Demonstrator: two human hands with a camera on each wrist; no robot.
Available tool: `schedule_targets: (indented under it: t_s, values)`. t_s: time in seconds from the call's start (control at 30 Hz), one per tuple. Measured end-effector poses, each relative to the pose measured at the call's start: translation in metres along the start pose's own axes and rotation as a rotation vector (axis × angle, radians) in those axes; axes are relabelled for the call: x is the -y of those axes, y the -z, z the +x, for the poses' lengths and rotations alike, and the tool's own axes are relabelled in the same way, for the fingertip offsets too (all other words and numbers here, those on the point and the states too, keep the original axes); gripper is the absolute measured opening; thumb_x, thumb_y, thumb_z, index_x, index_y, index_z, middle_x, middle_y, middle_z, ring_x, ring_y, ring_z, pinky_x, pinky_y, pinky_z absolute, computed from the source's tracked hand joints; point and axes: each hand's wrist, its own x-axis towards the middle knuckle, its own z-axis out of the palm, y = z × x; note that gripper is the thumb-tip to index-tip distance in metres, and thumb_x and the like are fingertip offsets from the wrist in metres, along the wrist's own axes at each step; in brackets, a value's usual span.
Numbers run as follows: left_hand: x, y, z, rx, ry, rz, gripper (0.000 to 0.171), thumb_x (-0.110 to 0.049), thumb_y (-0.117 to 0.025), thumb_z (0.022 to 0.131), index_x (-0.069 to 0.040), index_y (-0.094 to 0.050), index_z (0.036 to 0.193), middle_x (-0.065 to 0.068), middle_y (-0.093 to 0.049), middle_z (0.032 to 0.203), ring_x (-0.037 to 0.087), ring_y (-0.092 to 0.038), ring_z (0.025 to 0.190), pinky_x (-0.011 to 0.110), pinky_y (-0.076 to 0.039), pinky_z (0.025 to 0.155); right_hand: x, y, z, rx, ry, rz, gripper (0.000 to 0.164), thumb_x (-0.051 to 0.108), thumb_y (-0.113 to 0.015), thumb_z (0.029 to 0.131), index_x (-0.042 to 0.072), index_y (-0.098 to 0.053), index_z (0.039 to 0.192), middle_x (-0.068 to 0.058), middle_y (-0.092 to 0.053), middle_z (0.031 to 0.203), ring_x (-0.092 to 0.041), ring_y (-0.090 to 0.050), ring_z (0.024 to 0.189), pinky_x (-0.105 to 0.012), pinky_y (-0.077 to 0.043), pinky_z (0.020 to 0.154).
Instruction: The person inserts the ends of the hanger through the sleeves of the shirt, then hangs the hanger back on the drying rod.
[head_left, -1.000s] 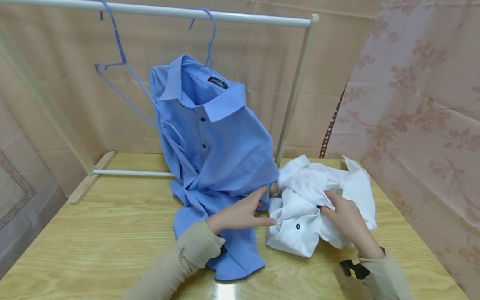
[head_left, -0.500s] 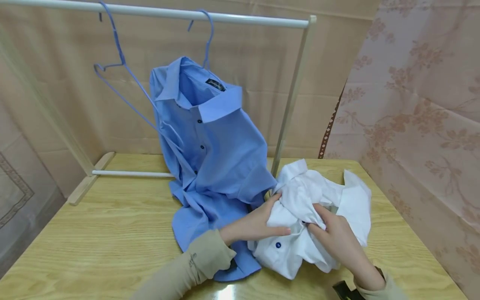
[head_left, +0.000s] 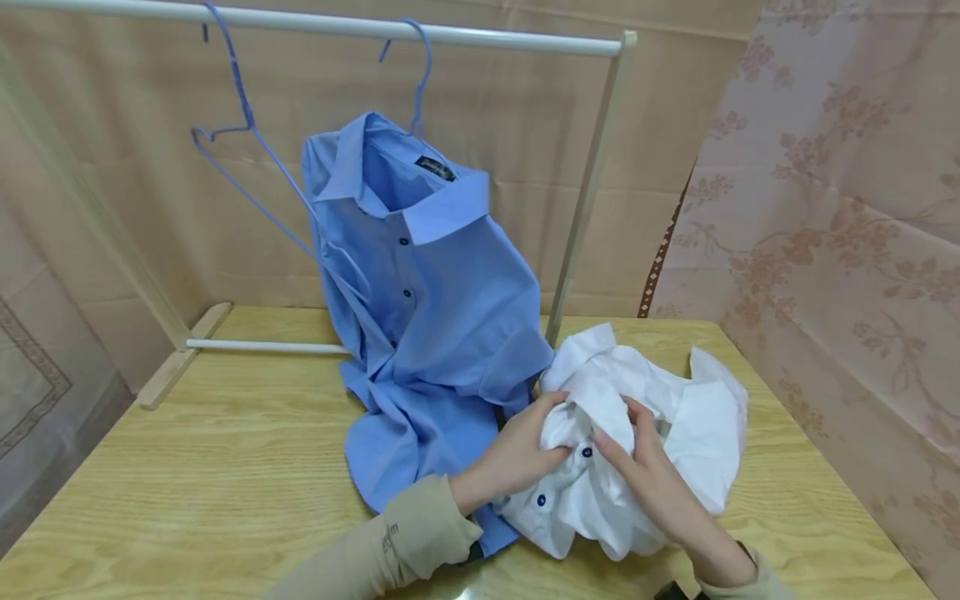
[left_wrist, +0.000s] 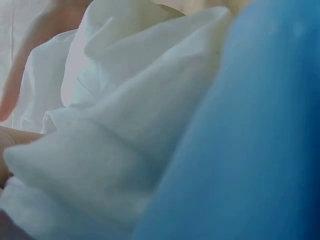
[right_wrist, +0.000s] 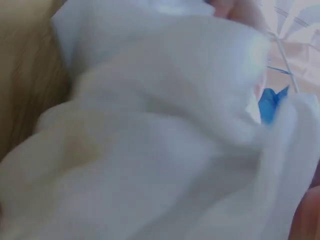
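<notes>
A crumpled white shirt (head_left: 701, 442) with dark buttons lies bunched on the table's right side. My left hand (head_left: 517, 454) grips its left part, thumb in front and fingertips sunk in the folds. From the right, my right hand (head_left: 652, 475) pinches a fold near a button, its other fingers partly hidden behind cloth. White fabric (left_wrist: 115, 110) crosses the left wrist view beside blurred blue cloth (left_wrist: 250, 140); in the right wrist view, white folds (right_wrist: 150, 135) cover most of the picture. Left of the hands, a blue shirt (head_left: 442, 283) hangs askew, its lower part on the table.
A rack with a white top rail (head_left: 315, 21) stands at the back. A blue wire hanger (head_left: 243, 108) hangs from it at left, its lower end against the blue shirt. A second blue hanger (head_left: 423, 79) enters the blue shirt's collar. Floral cloth (head_left: 847, 250) borders the right.
My left hand has moved right from beside the blue shirt onto the white shirt and taken hold. My right hand has drawn the white shirt left and nearer, lifting a fold.
</notes>
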Motion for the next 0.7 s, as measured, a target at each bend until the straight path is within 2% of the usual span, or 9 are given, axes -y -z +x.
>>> schedule_targets:
  t_s: [0.13,0.27,0.37,0.47,0.5,0.57,0.6,0.63,0.7]
  values:
    - [-0.007,-0.001,-0.006,0.006,-0.103,0.082,0.056,-0.006,-0.06,0.084,-0.011,-0.038,0.135,0.005,-0.044,0.134,0.015,-0.042,0.123,0.03,-0.036,0.1,0.01,0.006,0.003,0.06,-0.192,0.269,0.067,0.038,-0.039,0.096,0.016,0.005,0.141,-0.022,0.003,0.146,-0.037,-0.008,0.134,-0.051,-0.016,0.106]
    - [-0.018,-0.002,-0.014,0.087,-0.095,-0.003,0.065,-0.005,-0.055,0.087,-0.016,-0.024,0.142,0.003,-0.031,0.144,0.016,-0.029,0.132,0.034,-0.029,0.106,0.009,0.007,0.005,0.054,-0.311,0.408,0.066,0.041,-0.044,0.093,0.027,0.0,0.141,-0.016,-0.017,0.142,-0.025,-0.042,0.115,-0.036,-0.041,0.089]
    - [-0.024,-0.004,-0.019,0.153,-0.038,-0.14,0.079,-0.004,-0.052,0.087,-0.023,-0.004,0.146,0.003,-0.019,0.15,0.017,-0.022,0.135,0.034,-0.028,0.107,0.005,0.003,0.005,0.005,-0.342,0.439,0.069,0.039,-0.05,0.091,0.032,-0.003,0.142,-0.016,-0.03,0.134,-0.017,-0.053,0.097,-0.031,-0.047,0.078]
    - [-0.027,-0.003,-0.022,0.21,-0.022,-0.263,0.09,-0.002,-0.052,0.086,-0.031,0.012,0.143,0.007,-0.016,0.15,0.014,-0.059,0.091,0.025,-0.048,0.076,0.003,-0.003,0.003,-0.061,-0.324,0.409,0.076,0.032,-0.056,0.089,0.032,-0.003,0.143,-0.014,-0.03,0.135,-0.017,-0.053,0.096,-0.029,-0.047,0.077]
    - [-0.028,-0.003,-0.023,0.227,-0.026,-0.289,0.091,-0.002,-0.052,0.087,-0.032,0.014,0.142,0.008,-0.017,0.15,0.012,-0.057,0.069,0.023,-0.047,0.062,0.003,-0.005,0.002,-0.078,-0.31,0.391,0.077,0.031,-0.058,0.088,0.032,-0.003,0.144,-0.014,-0.028,0.137,-0.017,-0.052,0.098,-0.028,-0.047,0.077]
    - [-0.03,-0.001,-0.025,0.251,-0.043,-0.303,0.091,-0.004,-0.052,0.087,-0.034,0.015,0.142,0.008,-0.019,0.149,0.009,-0.052,0.064,0.02,-0.043,0.058,0.002,-0.007,0.001,-0.114,-0.271,0.363,0.075,0.023,-0.057,0.089,0.03,-0.006,0.144,-0.014,-0.027,0.138,-0.017,-0.05,0.1,-0.028,-0.047,0.077]
    - [-0.03,0.0,-0.025,0.263,-0.052,-0.305,0.09,-0.005,-0.052,0.088,-0.033,0.014,0.142,0.006,-0.021,0.149,0.009,-0.053,0.065,0.021,-0.044,0.06,0.002,-0.008,0.001,-0.129,-0.243,0.352,0.073,0.018,-0.056,0.09,0.028,-0.008,0.144,-0.013,-0.027,0.138,-0.015,-0.049,0.101,-0.027,-0.047,0.078]
    - [-0.031,0.002,-0.027,0.269,-0.066,-0.292,0.088,-0.006,-0.052,0.088,-0.032,0.012,0.142,0.004,-0.022,0.149,0.01,-0.058,0.084,0.022,-0.046,0.071,0.002,-0.009,0.0,-0.144,-0.216,0.341,0.07,0.013,-0.053,0.09,0.026,-0.011,0.144,-0.013,-0.028,0.137,-0.013,-0.049,0.101,-0.026,-0.047,0.078]
    - [-0.034,0.005,-0.029,0.28,-0.09,-0.264,0.084,-0.01,-0.052,0.09,-0.029,0.01,0.143,-0.001,-0.025,0.148,0.01,-0.042,0.122,0.025,-0.039,0.093,0.002,-0.01,-0.001,-0.171,-0.164,0.316,0.064,0.004,-0.046,0.091,0.022,-0.015,0.143,-0.013,-0.029,0.136,-0.007,-0.048,0.101,-0.024,-0.046,0.078]
